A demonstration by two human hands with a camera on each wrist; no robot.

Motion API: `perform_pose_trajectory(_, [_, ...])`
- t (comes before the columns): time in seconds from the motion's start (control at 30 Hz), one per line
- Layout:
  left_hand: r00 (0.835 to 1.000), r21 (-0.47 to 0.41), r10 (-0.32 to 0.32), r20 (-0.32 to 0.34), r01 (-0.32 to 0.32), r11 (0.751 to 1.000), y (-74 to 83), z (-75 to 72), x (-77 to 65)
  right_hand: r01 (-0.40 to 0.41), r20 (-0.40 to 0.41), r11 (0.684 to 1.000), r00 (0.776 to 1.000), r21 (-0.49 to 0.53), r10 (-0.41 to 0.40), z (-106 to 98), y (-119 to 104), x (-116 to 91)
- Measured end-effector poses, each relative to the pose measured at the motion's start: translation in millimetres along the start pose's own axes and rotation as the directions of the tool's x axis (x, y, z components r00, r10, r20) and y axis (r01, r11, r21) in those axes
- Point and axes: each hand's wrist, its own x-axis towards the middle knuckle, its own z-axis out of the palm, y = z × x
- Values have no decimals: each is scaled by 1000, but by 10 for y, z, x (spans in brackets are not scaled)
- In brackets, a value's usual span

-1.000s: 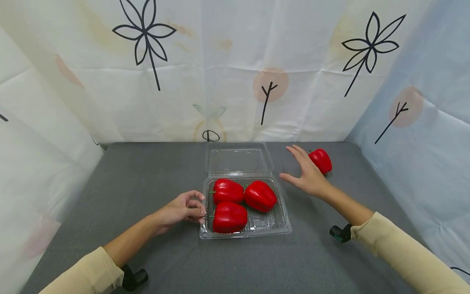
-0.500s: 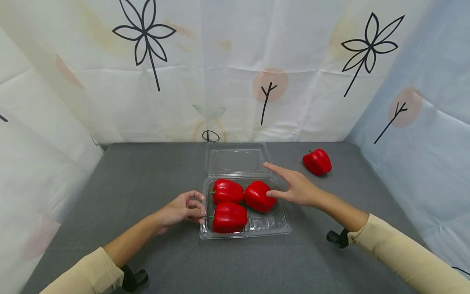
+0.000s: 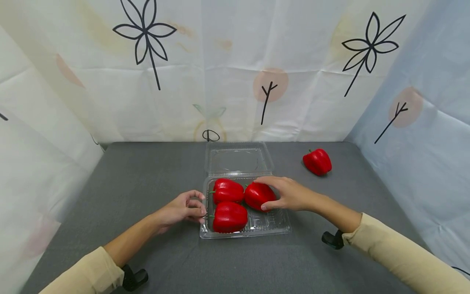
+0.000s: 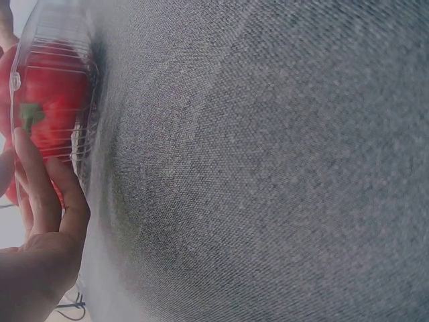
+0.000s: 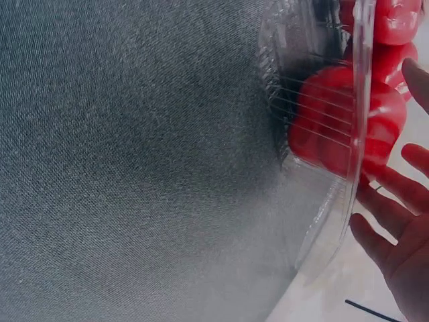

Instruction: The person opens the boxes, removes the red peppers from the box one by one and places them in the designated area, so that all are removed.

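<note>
A clear plastic clamshell container (image 3: 268,228) lies in the middle of the table with its lid (image 3: 238,159) folded back. Three red bell peppers sit in the tray: one back left (image 3: 227,191), one front left (image 3: 229,217), one at the right (image 3: 256,196). My left hand (image 3: 183,208) pinches the tray's left rim; in the left wrist view its fingers (image 4: 41,194) lie along the outer wall. My right hand (image 3: 290,195) spreads over the right pepper, fingers at its far side and thumb at its near side. In the right wrist view the thumb (image 5: 417,80) stands off the pepper.
Another red bell pepper (image 3: 318,162) lies on the grey table (image 3: 147,175) at the back right. Printed cloth (image 3: 235,73) hangs behind the table and along both sides. A black wrist device (image 3: 333,240) sits on each forearm.
My right hand has moved left and nearer, from beside the loose back-right pepper to over the right pepper in the tray. The left hand and the container have stayed in place.
</note>
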Motion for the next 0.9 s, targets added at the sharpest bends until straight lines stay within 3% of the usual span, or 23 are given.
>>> perform_pose_trajectory(0.47, [1000,2,-9,-5,9,1000,6,8,1,-2,36,999,999,-51,4,6,-23,99])
perform_pose_trajectory(0.9, [1000,4,-1,-11,1,1000,4,25,-7,-8,88,999,996,-38,11,-68,-31,185])
